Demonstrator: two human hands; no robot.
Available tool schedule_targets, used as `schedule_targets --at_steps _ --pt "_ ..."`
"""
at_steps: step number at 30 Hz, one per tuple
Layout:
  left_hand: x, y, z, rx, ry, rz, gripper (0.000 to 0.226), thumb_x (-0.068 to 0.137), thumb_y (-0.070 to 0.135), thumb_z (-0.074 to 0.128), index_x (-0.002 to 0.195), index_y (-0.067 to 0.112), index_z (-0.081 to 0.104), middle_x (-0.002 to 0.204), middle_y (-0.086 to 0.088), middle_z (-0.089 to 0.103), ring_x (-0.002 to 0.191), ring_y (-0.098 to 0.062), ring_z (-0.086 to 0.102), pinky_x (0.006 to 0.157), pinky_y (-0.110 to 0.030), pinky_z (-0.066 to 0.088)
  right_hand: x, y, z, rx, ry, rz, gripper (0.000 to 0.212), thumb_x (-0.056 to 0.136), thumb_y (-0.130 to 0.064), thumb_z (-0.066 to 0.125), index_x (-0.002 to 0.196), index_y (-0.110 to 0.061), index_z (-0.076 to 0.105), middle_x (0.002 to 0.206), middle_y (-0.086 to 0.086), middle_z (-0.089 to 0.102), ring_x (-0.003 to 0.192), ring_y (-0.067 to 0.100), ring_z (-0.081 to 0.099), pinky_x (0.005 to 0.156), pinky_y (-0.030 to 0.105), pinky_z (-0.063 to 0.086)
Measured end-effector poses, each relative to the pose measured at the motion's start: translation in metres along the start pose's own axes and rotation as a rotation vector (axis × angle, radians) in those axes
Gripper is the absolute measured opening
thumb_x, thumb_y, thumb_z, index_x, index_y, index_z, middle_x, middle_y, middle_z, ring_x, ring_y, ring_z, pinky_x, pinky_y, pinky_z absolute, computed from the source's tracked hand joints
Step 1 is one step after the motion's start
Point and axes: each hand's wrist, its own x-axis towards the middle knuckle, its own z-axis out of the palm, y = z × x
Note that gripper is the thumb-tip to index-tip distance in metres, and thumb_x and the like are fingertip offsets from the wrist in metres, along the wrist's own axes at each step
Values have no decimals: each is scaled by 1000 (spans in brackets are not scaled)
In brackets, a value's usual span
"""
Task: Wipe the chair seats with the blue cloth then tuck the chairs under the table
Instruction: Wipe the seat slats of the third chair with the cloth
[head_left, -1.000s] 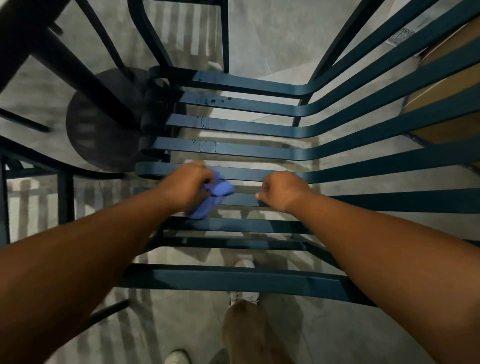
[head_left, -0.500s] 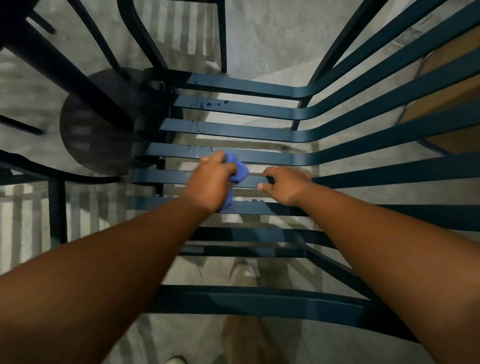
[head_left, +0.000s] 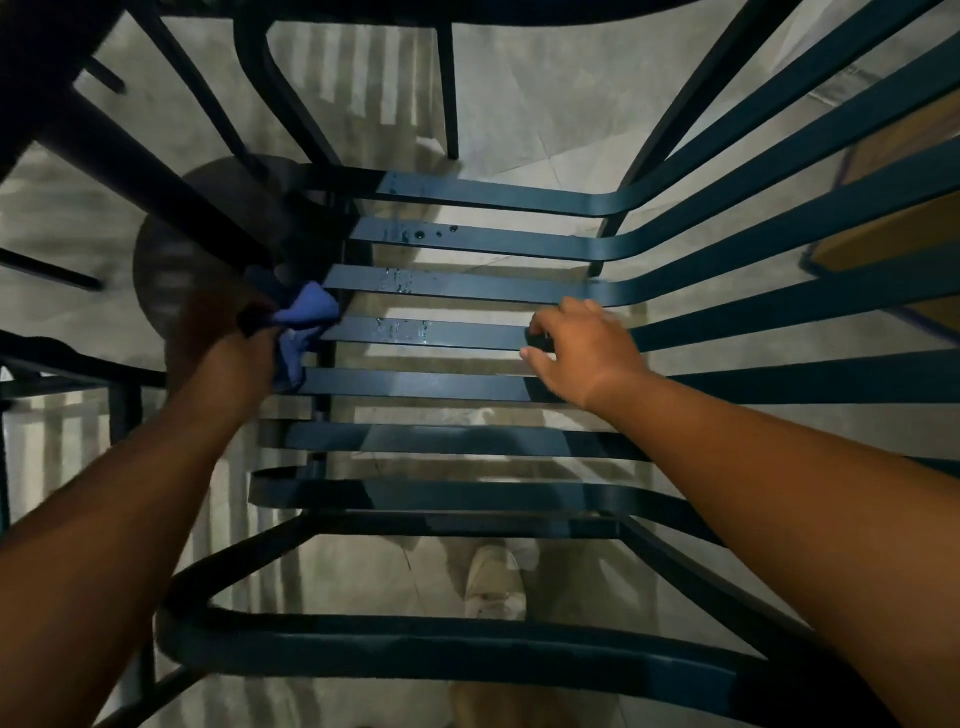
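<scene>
At left seat edge: our left hand (head_left: 228, 348) fingers clamp blue cloth (head_left: 304, 317); right hand (head_left: 582, 345) fingers curl over chair seat (head_left: 447, 387) slat. Droplets (head_left: 402, 330) on far slats; risk: we miss them, cloth drops through gaps.

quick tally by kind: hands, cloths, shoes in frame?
Hands: 2, left gripping the blue cloth, right on a seat slat
Blue cloths: 1
Shoes: 1, seen through the slats
Total: 4
</scene>
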Motion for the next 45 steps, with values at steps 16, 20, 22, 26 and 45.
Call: schedule_targets --at_steps 16,20,22,26,45 --pt "-7 166 63 -350 -309 234 14 87 7 71 91 20 72 103 -4 62 90 -18 59 74 -17 40 29 23 -10 43 -324 78 36 96 -53 58 123 -31 65 113 1 69 91 24 59 71 32 45" --pt "23 92 3 -318 -158 58 25 88 17 70 85 41 64 90 18 62 81 1 59 73 -18 43 27 27 -22 137 -158 98 30 95 -46 64 122 -32 64 116 -1 61 98 23 60 80 36 52" --pt "44 60 -12 -281 -120 -29 16 92 17 66 97 32 68 99 4 68 90 -13 64 85 -33 51 31 30 -28 136 -99 85 33 94 -47 65 124 -35 62 119 -1 59 107 25 57 88 41 53" --pt "70 40 1 -136 -231 -15 14 99 0 53 107 -3 64 112 -20 60 87 -10 61 96 -25 46 48 31 -32 61 -144 49 52 96 -61 52 140 -33 53 131 4 56 122 30 51 101 47 44" --pt "59 133 20 -480 -86 55 18 89 28 67 104 22 75 106 1 68 92 -11 63 85 -24 48 95 23 -26 271 -90 143 32 91 -59 61 109 -32 65 105 -3 60 100 23 59 78 34 47"
